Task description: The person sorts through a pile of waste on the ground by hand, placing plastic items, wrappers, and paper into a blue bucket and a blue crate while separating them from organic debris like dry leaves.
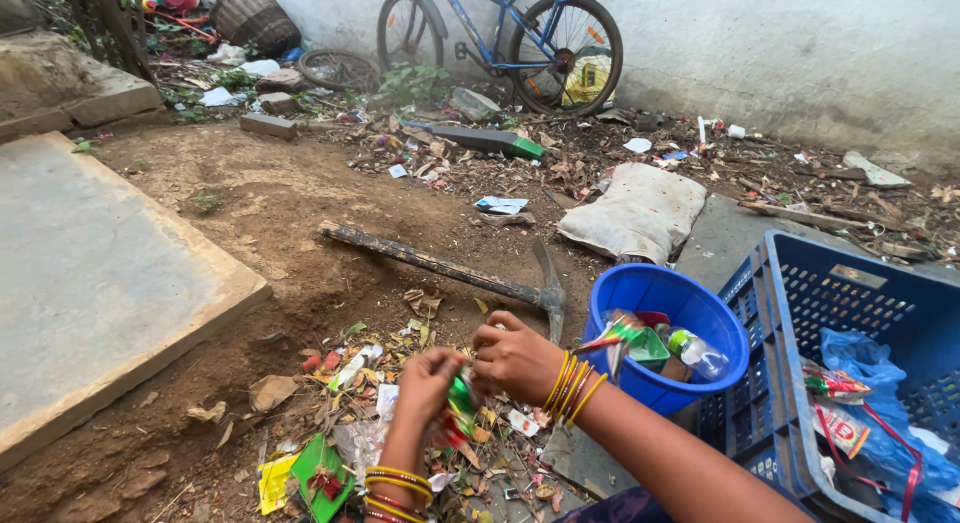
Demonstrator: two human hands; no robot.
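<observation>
A: Big picture first: blue crate on the right with bags and wrappers in it, and that pickaxe lying across the dirt just beyond the hands. If a hand swings out past the litter, I'd say the metal head near the blue bucket is the thing to knock a knuckle on.

B: The bucket sits between the crate and the hands, already carrying a plastic bottle and some packets. It looks stable, though an elbow could tip it.

A: Now the hands. Left hand and right hand both pinch 1 green and red wrapper, held low over the litter pile, just left of the bucket.

B: Both grips closed on it?

A: Yes, fingertips of both hands tight on the wrapper, nothing else in either. It's thin and crinkled; pulled 2 ways, it could tear, I reckon, and bits would drop back into the leaves.

B: And hidden sharp scraps in that pile could nick bare fingers.
</observation>
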